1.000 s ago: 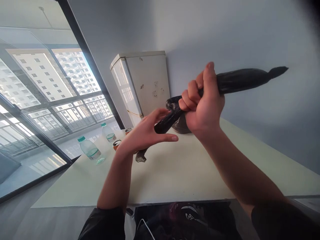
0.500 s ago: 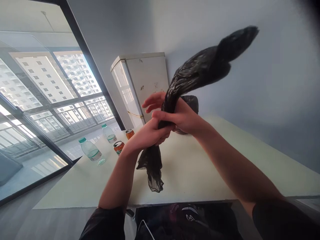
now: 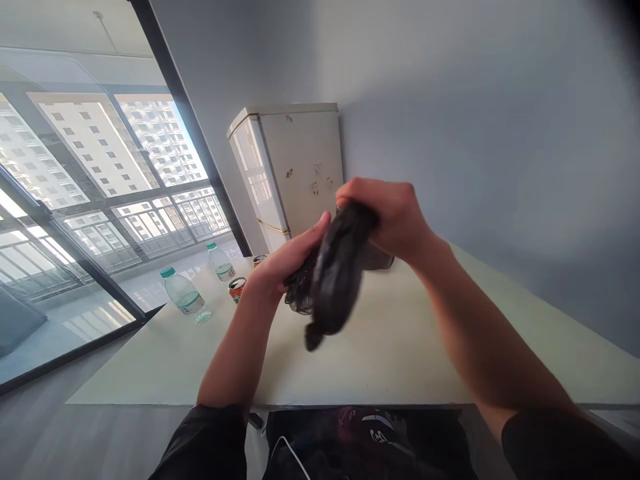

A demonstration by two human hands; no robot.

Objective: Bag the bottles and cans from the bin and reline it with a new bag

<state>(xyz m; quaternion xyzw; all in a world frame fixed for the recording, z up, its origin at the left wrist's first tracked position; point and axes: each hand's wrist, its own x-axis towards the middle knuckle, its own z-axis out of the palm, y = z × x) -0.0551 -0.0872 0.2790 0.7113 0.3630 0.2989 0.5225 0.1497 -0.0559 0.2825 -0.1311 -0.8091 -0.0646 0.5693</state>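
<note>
A black plastic bag (image 3: 340,280), gathered into a thick, bent strip, is held in front of me above the table. My right hand (image 3: 395,217) is closed over its upper part, with the bag folding down toward me from under the fingers. On the other side my left hand (image 3: 287,263) grips a crumpled part of the bag, its thumb pointing up and its fingers mostly hidden behind the plastic. The bag's hanging end is blurred by motion. Behind my right hand, a dark container (image 3: 379,259) is largely covered from sight.
On the pale table (image 3: 400,360), two clear bottles with green caps, a nearer bottle (image 3: 183,293) and a farther bottle (image 3: 220,262), stand to the left. An orange can (image 3: 237,289) and another can (image 3: 259,260) are beside them. A white fridge (image 3: 305,167) stands beyond.
The bag's long end, which stuck out to the upper right, now folds down toward me. My right hand has moved up and over the bag; my hands, crossed close before, are farther apart.
</note>
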